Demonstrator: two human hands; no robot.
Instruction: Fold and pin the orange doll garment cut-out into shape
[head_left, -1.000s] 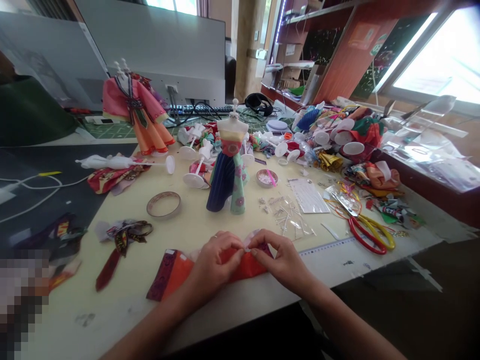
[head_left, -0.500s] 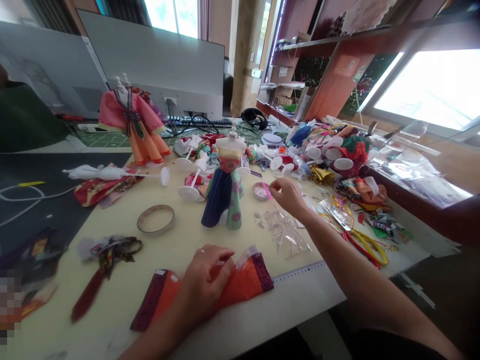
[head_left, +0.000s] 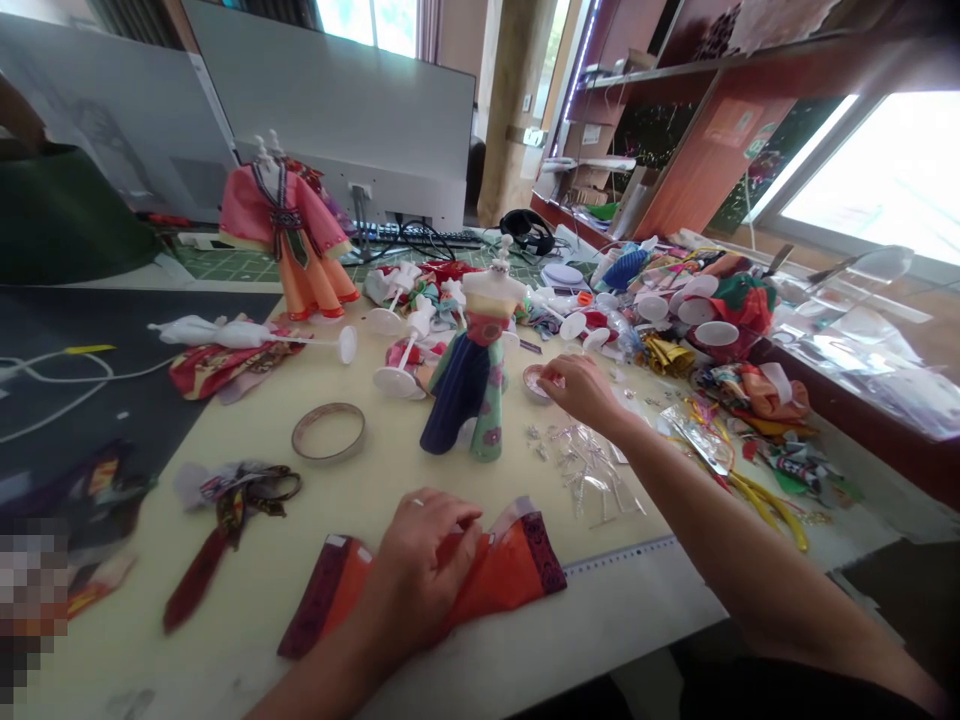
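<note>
The cloth (head_left: 510,578) lies before the doll (head_left: 459,395).

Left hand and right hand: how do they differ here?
The left hand is on the orange cloth; the right hand is farther out, at the small round dish. The left hand wears a ring; none is visible on the right hand. Both are partly curled.

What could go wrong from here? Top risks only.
1. Bowl: the right hand is at the small bowl; a bump might tip it and scatter its contents.
2. Doll figure: the figure in the blue and green skirt stands upright close to that hand, so a sideways sweep could knock it over.
3. Fabric: only the left hand is on the orange fabric; it may shift if that hand lifts or slides.
</note>
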